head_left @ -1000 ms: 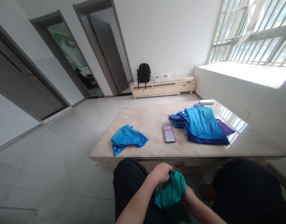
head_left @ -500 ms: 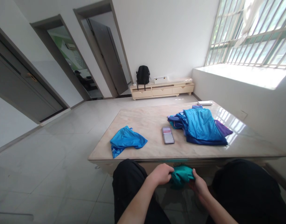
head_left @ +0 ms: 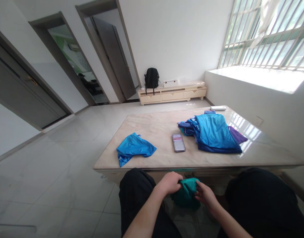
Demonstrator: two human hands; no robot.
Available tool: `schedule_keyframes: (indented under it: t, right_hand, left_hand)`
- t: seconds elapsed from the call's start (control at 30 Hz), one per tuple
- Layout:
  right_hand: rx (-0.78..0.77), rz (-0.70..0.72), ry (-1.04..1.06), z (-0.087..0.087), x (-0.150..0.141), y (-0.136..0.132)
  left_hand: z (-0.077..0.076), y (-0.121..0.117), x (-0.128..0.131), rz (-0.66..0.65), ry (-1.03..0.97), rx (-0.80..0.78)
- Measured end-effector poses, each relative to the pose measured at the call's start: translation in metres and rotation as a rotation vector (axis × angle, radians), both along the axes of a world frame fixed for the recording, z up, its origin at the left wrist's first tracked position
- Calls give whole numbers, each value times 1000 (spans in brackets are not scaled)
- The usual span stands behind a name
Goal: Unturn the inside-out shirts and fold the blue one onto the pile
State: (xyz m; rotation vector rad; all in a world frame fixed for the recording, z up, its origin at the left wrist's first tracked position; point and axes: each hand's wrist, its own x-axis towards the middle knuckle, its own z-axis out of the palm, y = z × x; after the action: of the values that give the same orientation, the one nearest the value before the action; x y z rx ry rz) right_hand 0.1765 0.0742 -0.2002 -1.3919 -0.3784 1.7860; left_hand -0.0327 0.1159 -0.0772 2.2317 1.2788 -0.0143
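Head view shows our two hands low in the frame, between our knees in black trousers and just in front of the near edge of the table. Our left hand (head_left: 170, 182) is closed on the upper left of a bunched teal-green cloth garment (head_left: 187, 195), and our right hand (head_left: 204, 194) pinches its right side with the fingers curled in; the garment hangs below the table edge, off the tabletop, and how it is folded we cannot quite tell from here.

On the glossy beige marble-look table (head_left: 154, 125), nearest to us on the left, lies a crumpled bright blue fabric piece (head_left: 134, 147). Right of it, near the middle, a flat dark phone (head_left: 178, 142) lies face up, its screen blurred. Just beyond and to the right sits a pile of blue and purple clothes (head_left: 215, 133), with a small white flat box (head_left: 218, 108) at the far edge.

Farther back, against the white wall, a low cream cabinet (head_left: 173, 93) carries a black backpack (head_left: 151, 77).
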Motion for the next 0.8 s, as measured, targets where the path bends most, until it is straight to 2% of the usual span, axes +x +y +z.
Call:
schedule_keyframes:
  t: [0.07,0.17,0.27,0.37,0.53,0.8]
  right_hand:
    - [34,46,27,3,-3,-3]
    - [191,193,75,12,-9,-9]
    - [421,370,-20,19,-11,-10]
    - [531,436,-121,19,-11,-8]
    - [497,476,-262,10,-12,-7]
    - [314,544,-660,2,0,-16]
  left_hand:
    - [0,0,3,18,-32,1]
    - [-2,1,6,46,-84,-5]
    - [-6,0,7,48,-134,-49]
    - [-9,0,6,44,-173,-98]
    - [-14,1,3,43,-202,-148]
    - [-16,0,5,104,-347,-231]
